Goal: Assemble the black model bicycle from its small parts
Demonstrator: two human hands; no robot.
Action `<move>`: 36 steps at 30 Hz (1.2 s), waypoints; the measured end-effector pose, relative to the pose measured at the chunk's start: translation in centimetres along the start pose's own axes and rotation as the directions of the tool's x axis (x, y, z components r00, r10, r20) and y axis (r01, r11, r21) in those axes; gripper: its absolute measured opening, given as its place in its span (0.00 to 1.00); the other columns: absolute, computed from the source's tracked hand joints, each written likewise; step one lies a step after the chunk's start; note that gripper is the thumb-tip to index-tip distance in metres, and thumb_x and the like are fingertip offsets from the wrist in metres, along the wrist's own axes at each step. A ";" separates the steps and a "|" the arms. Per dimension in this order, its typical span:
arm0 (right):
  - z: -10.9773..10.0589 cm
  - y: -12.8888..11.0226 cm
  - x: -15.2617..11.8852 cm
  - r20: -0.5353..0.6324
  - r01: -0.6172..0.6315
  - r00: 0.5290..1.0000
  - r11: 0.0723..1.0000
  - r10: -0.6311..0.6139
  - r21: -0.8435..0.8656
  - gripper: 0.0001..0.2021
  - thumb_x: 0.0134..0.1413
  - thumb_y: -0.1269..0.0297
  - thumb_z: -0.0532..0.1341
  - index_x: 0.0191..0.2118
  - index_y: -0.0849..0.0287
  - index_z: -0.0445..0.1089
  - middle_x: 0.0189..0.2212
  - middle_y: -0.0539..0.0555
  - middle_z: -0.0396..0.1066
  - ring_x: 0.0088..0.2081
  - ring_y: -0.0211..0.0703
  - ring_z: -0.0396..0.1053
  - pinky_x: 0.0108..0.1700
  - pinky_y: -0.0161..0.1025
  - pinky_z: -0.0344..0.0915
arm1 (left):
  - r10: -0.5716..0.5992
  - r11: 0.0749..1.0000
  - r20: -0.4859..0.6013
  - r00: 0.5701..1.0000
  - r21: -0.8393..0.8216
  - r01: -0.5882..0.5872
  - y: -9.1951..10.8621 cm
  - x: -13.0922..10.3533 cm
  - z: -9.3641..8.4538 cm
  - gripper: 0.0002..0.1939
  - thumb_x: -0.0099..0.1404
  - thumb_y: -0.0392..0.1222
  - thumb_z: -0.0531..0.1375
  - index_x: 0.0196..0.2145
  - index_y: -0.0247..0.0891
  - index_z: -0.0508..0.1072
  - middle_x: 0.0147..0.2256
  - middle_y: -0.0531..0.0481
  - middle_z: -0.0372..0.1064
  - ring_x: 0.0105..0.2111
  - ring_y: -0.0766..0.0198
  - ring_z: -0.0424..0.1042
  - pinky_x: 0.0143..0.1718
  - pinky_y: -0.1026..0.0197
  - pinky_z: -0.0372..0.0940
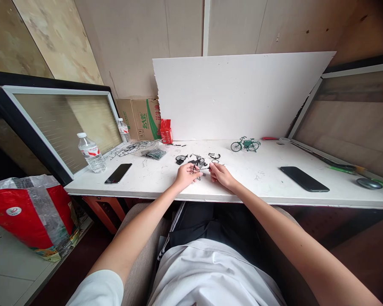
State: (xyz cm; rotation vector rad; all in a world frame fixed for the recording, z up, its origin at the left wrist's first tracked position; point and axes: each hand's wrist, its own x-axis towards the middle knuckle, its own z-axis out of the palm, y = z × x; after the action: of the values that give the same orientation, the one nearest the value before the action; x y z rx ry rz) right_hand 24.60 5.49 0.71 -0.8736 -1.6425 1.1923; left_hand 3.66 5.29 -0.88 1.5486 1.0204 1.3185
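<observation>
Both hands pinching tiny black part: left hand (187, 173), right hand (219, 173), part (200, 166). Slip risk, piece could roll off near table (261, 178) edge.

Bare worktop (261, 174) lies open from the hands toward three o'clock up to the black phone (304, 179), while small black parts (198, 160) crowd twelve o'clock.

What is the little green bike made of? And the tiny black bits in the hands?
The green bike looks like painted metal or plastic: thin, stiff frame; too small to tell. The black bits between left hand and right hand look like dark plastic or metal.
</observation>
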 end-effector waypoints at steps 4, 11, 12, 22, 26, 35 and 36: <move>-0.2 0.1 -0.1 0.038 0.013 0.999 1.000 -0.014 0.023 0.17 0.66 0.47 0.59 0.34 0.53 0.59 0.21 0.44 0.55 0.23 0.37 0.57 0.28 0.38 0.58 | 0.008 1.000 -0.005 1.000 0.007 -0.008 -0.1 0.1 -0.1 0.20 0.54 0.46 0.77 0.36 0.35 0.74 0.33 0.47 0.77 0.21 0.69 0.72 0.19 0.67 0.69; -0.5 0.3 0.1 0.058 -0.004 0.998 1.000 0.003 0.019 0.18 0.65 0.45 0.61 0.34 0.54 0.61 0.21 0.43 0.54 0.23 0.37 0.57 0.29 0.38 0.60 | -0.004 1.000 -0.001 1.000 0.008 0.004 0.6 -0.2 0.0 0.20 0.54 0.45 0.77 0.35 0.35 0.73 0.32 0.48 0.77 0.19 0.71 0.71 0.18 0.68 0.66; -0.5 0.3 0.1 0.061 -0.008 0.998 1.000 0.007 0.020 0.19 0.65 0.44 0.61 0.34 0.54 0.60 0.22 0.43 0.54 0.23 0.37 0.57 0.29 0.38 0.60 | -0.004 1.000 -0.001 1.000 0.010 0.004 0.7 -0.3 0.0 0.20 0.54 0.45 0.77 0.35 0.35 0.73 0.32 0.48 0.77 0.19 0.71 0.71 0.18 0.68 0.65; -0.7 0.0 0.2 0.097 0.003 0.995 0.999 0.000 -0.037 0.25 0.66 0.40 0.59 0.27 0.54 0.59 0.22 0.45 0.52 0.23 0.37 0.57 0.30 0.39 0.60 | 0.016 1.000 -0.004 1.000 0.005 -0.016 0.7 -0.3 -0.1 0.19 0.54 0.44 0.76 0.34 0.35 0.72 0.32 0.48 0.77 0.17 0.72 0.71 0.18 0.69 0.63; -0.8 0.0 0.1 0.104 -0.007 0.994 0.992 0.021 -0.127 0.28 0.68 0.37 0.55 0.26 0.55 0.60 0.19 0.44 0.52 0.23 0.39 0.61 0.31 0.39 0.60 | 0.007 1.000 -0.005 1.000 0.005 -0.007 0.9 -0.3 -0.1 0.19 0.54 0.43 0.76 0.34 0.34 0.72 0.32 0.49 0.76 0.17 0.71 0.70 0.18 0.68 0.64; -0.4 0.0 -0.2 0.091 -0.019 0.996 1.000 0.017 0.025 0.21 0.68 0.43 0.58 0.31 0.54 0.58 0.23 0.45 0.54 0.24 0.38 0.58 0.30 0.39 0.61 | 0.015 1.000 0.007 1.000 -0.001 -0.015 0.3 -0.1 -0.1 0.21 0.53 0.46 0.77 0.35 0.35 0.72 0.33 0.49 0.76 0.18 0.71 0.71 0.18 0.68 0.65; -0.4 0.0 -0.2 0.094 -0.019 0.995 0.999 0.016 0.033 0.20 0.67 0.44 0.58 0.31 0.54 0.58 0.23 0.45 0.55 0.24 0.38 0.58 0.30 0.39 0.61 | 0.013 1.000 0.007 1.000 -0.001 -0.013 0.3 -0.1 -0.1 0.21 0.53 0.46 0.77 0.35 0.35 0.72 0.33 0.49 0.76 0.18 0.71 0.71 0.18 0.68 0.64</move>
State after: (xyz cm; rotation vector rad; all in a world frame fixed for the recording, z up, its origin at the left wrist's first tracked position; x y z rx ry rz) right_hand 25.07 5.47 0.69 -0.8226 -1.6876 1.2872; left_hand 3.59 5.09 -0.59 1.5606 1.0063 1.3214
